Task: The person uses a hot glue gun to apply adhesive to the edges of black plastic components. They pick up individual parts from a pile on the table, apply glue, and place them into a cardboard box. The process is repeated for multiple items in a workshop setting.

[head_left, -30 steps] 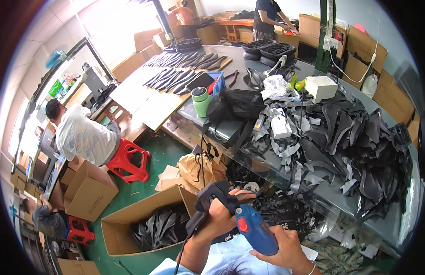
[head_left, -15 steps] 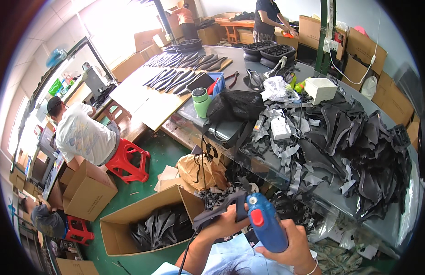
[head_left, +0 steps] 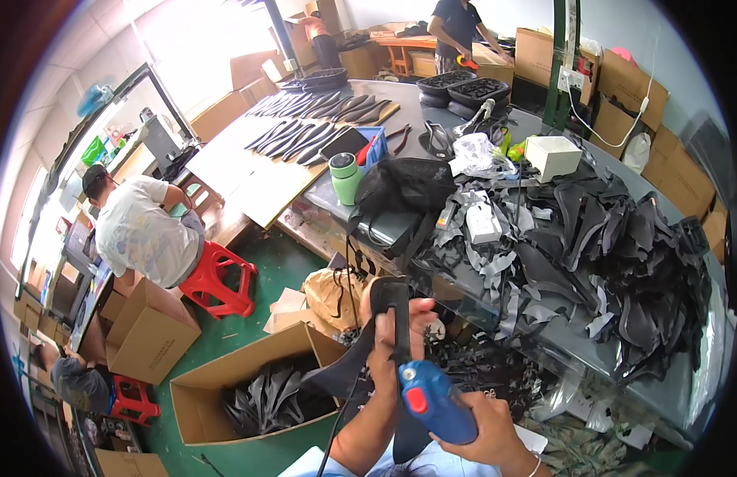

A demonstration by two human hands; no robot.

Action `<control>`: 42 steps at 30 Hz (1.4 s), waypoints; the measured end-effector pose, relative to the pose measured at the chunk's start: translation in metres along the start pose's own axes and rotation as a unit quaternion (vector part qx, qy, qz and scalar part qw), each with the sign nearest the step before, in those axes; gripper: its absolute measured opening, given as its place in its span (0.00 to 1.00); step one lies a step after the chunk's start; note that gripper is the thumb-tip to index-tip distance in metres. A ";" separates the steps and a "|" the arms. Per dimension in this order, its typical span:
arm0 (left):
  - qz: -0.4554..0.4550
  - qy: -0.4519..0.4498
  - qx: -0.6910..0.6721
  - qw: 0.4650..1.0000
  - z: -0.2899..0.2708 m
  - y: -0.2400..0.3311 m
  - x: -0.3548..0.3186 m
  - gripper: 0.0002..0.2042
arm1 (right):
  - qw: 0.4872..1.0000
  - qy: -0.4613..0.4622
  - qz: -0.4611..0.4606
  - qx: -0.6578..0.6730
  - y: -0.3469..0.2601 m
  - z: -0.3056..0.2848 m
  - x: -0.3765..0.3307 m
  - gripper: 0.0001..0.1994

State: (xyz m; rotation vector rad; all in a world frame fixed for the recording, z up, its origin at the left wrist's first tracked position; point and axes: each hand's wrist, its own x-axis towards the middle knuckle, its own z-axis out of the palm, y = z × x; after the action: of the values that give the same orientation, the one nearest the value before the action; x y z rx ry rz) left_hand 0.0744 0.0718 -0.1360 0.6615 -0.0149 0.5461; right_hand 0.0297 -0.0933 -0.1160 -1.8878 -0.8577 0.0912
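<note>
My right hand is wrapped round a blue hand-held power tool with a red button, its front end pointing up and left. My left hand, just left of the tool, grips a dark grey, curved piece of trimmed sheet. Some of its fingers stick out beyond a narrow black strip that stands upright at the tool's front end. Whether this strip belongs to the tool or to the piece, I cannot tell. Below my left forearm, an open cardboard box holds several similar dark pieces.
A grey table on the right carries a heap of dark pieces and scraps. A black mesh bag and a green bottle stand further back. A crumpled brown bag lies beyond the box. A person sits on a red stool.
My left hand has raised and turned the dark piece, so a strip now stands upright at the tool. The blue tool has shifted left and slightly down.
</note>
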 end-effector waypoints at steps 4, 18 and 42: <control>-0.032 0.037 0.034 0.998 0.003 0.022 0.008 0.14 | 0.994 0.009 0.041 -0.100 0.003 -0.007 -0.006 0.28; -0.064 -0.070 0.172 0.980 -0.019 0.047 -0.013 0.16 | 0.988 0.002 0.076 -0.131 0.007 -0.012 -0.006 0.27; -0.376 -0.055 0.216 0.900 -0.015 0.062 0.013 0.16 | 0.978 0.002 0.077 -0.195 0.032 -0.033 -0.020 0.24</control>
State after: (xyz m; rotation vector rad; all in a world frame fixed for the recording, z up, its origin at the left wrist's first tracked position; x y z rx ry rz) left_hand 0.0531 0.1276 -0.1098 1.0580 0.2562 -0.2522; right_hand 0.0451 -0.1378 -0.1328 -2.3204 -0.7650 0.0141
